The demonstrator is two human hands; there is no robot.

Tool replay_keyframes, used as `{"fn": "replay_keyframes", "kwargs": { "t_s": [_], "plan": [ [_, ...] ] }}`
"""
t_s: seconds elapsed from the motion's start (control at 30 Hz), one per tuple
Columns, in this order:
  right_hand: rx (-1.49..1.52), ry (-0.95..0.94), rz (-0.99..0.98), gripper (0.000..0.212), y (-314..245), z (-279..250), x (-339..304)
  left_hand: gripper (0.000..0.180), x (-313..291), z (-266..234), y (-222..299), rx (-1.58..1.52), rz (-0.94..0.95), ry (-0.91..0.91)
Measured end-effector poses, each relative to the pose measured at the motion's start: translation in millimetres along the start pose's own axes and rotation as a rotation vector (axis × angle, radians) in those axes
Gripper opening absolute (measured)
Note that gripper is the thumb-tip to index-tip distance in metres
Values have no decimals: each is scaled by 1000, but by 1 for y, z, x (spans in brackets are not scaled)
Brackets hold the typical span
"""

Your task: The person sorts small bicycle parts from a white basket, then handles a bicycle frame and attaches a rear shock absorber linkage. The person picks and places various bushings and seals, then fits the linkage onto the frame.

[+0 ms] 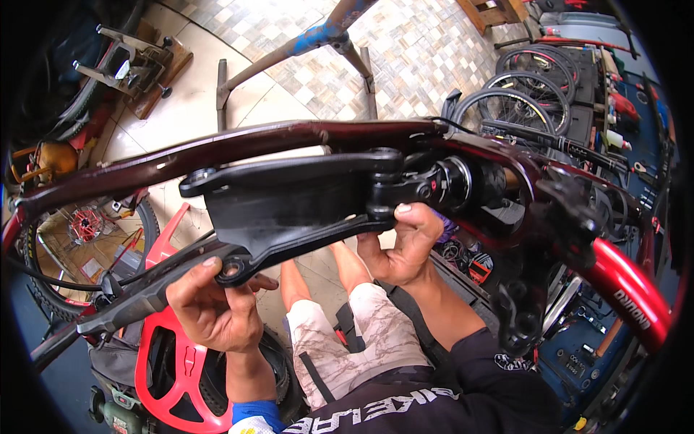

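A black suspension linkage (pixel 296 202) with two long arms lies across the dark red bicycle frame (pixel 289 139). Its right end meets the rear shock (pixel 463 181) at a pivot. My left hand (pixel 220 311) pinches the round bearing eye (pixel 231 269) at the nearer arm's left end, thumb beside the hole. Under the pivot end, my right hand (pixel 405 249) grips the same arm from below, thumb tip up against the joint. Some fingers of both hands are hidden behind the part.
A red frame tube (pixel 632 289) extends at right, by a tool bench (pixel 578 376). Below left stands a red plastic stool-like piece (pixel 155 362). Bicycle wheels (pixel 520 101) line the back right; a metal stand (pixel 318 40) rises on the tiled floor behind the frame.
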State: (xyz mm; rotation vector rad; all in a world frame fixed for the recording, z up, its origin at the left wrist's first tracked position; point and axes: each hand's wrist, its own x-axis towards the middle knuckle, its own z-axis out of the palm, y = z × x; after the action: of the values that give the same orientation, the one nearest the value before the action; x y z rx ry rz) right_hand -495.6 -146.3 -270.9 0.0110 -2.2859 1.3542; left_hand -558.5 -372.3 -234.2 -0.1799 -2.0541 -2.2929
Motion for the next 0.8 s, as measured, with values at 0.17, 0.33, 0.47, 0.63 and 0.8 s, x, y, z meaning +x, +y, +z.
{"fn": "replay_keyframes", "kwargs": {
  "t_s": [0.17,0.33,0.47,0.63,0.8],
  "plan": [
    [17,9,-25,58,-2,6,1,30,-2,-1,-4,-16,20,4],
    [60,62,-11,64,-6,22,-2,28,-4,-1,-4,-6,24,20],
    [51,76,23,70,-8,24,-12,29,-4,-5,0,18,-21,4],
    [10,36,42,74,-16,20,-14,33,-5,-10,6,88,-8,-32],
    [7,33,53,75,-15,15,-20,31,-3,-14,25,291,-59,5]
  ]
}}
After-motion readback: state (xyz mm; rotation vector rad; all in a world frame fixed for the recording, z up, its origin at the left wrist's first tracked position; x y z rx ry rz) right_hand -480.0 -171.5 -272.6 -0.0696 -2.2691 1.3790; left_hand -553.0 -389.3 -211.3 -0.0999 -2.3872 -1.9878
